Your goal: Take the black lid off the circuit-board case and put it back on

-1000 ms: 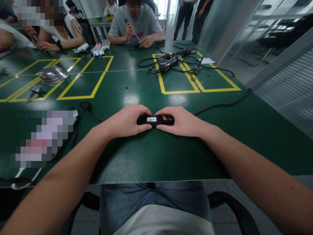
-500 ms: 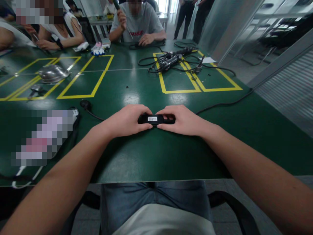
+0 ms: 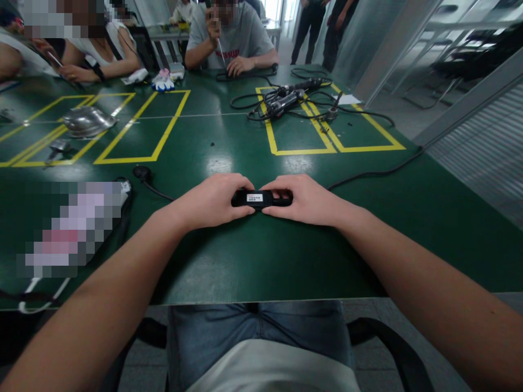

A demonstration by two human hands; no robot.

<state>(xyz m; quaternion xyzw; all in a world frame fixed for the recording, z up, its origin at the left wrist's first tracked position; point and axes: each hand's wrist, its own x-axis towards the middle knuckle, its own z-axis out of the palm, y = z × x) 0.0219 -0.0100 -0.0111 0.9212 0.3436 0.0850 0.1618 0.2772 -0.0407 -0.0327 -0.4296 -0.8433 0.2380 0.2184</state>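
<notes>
A small black plastic piece with a white printed label [image 3: 254, 198] lies on the green table in front of me, its exact kind unclear. My left hand [image 3: 223, 200] pinches its left end, fingers behind and thumb in front. My right hand [image 3: 296, 199] is closed round the other end in the same way, the two thumb tips nearly meeting. A cord with a black plug [image 3: 142, 173] runs behind my left hand. Another black cord [image 3: 376, 173] leads from behind my right hand to the table's right edge. Whether either cord joins the piece is hidden.
Electric screwdrivers [image 3: 286, 102] with tangled cords lie inside yellow tape frames at the back right. A metal bowl-like part [image 3: 89, 122] sits back left. Nearer is a blurred-out pouch-like thing [image 3: 77, 228]. A person across the table [image 3: 241, 38] holds a thin tool.
My hands and the black piece stay practically still. Across the table, the person's raised hand has shifted right and lower with the thin tool.
</notes>
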